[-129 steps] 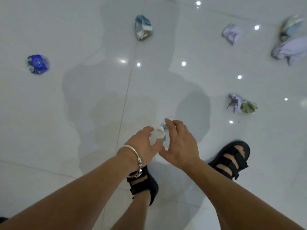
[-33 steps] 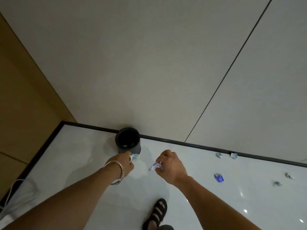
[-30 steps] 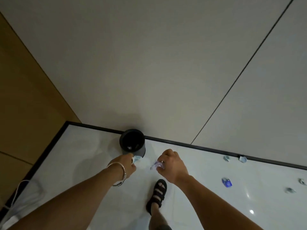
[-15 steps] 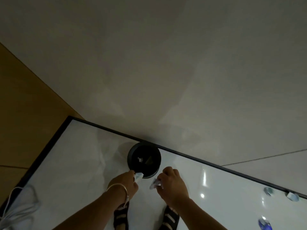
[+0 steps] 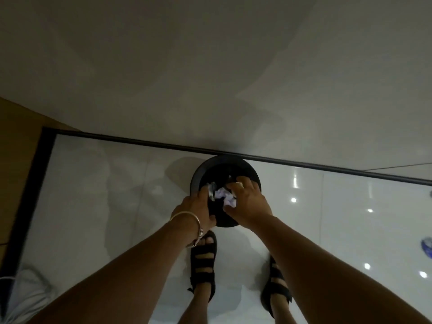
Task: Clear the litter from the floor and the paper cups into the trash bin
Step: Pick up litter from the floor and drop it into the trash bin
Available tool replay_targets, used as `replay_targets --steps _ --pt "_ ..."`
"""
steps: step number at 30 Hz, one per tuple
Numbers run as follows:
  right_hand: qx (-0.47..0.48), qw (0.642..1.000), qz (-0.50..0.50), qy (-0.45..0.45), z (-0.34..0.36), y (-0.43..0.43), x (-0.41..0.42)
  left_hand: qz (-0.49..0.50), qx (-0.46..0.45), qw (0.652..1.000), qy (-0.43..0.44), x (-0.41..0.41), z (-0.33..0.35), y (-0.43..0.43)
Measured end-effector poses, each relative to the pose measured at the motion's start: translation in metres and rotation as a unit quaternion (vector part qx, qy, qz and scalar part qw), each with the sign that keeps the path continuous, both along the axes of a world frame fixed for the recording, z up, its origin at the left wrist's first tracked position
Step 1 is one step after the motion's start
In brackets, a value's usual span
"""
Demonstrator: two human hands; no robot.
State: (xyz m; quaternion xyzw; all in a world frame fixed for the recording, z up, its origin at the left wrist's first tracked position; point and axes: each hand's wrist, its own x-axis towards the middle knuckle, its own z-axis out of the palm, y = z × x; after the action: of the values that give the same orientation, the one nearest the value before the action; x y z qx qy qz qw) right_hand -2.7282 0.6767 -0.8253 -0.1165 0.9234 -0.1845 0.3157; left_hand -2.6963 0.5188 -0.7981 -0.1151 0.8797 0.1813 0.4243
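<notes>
The black round trash bin [image 5: 200, 176] stands on the white floor against the wall's base. Both my hands are over its opening. My left hand [image 5: 198, 206], with a silver bangle on the wrist, pinches a small crumpled blue-white litter piece [image 5: 211, 191] at its fingertips. My right hand [image 5: 249, 202] holds a crumpled white-purple paper [image 5: 225, 198] between finger and thumb, just above the bin's dark inside. What lies in the bin is hidden.
My feet in black sandals [image 5: 203, 258] stand just short of the bin. A black baseboard [image 5: 327, 167] runs along the wall behind it. One blue litter piece [image 5: 426, 247] lies at the right edge. A white cable and cloth [image 5: 23, 298] lie at lower left.
I have walked up to the bin. Both hands moved forward from in front of it to over its opening, still carrying the litter picked up earlier.
</notes>
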Motion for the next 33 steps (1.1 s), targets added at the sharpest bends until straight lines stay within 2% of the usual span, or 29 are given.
replay_targets --steps 5,10,19,23,27,30,33 --pt "0.024 0.998 -0.034 -0.047 0.033 0.007 0.017 -0.059 -0.034 0.997 0.021 0.007 0.028 -0.020" --pt "0.029 0.991 -0.119 -0.046 0.104 0.036 0.029 -0.106 -0.032 0.992 0.068 -0.014 0.100 -0.012" --pt "0.038 0.946 -0.321 -0.036 0.236 0.151 0.100 -0.251 -0.003 0.965 0.075 -0.015 0.222 0.094" --pt "0.041 0.911 -0.410 -0.021 0.284 0.221 0.156 -0.347 0.017 0.935 0.076 0.010 0.266 0.178" --pt "0.046 0.869 -0.493 0.000 0.325 0.291 0.237 -0.454 0.025 0.887 0.085 0.056 0.308 0.279" --pt "0.050 0.828 -0.559 0.013 0.351 0.338 0.317 -0.524 0.044 0.845 0.101 0.109 0.340 0.362" --pt "0.048 0.769 -0.637 0.012 0.371 0.376 0.403 -0.590 0.068 0.796 0.117 0.176 0.371 0.438"
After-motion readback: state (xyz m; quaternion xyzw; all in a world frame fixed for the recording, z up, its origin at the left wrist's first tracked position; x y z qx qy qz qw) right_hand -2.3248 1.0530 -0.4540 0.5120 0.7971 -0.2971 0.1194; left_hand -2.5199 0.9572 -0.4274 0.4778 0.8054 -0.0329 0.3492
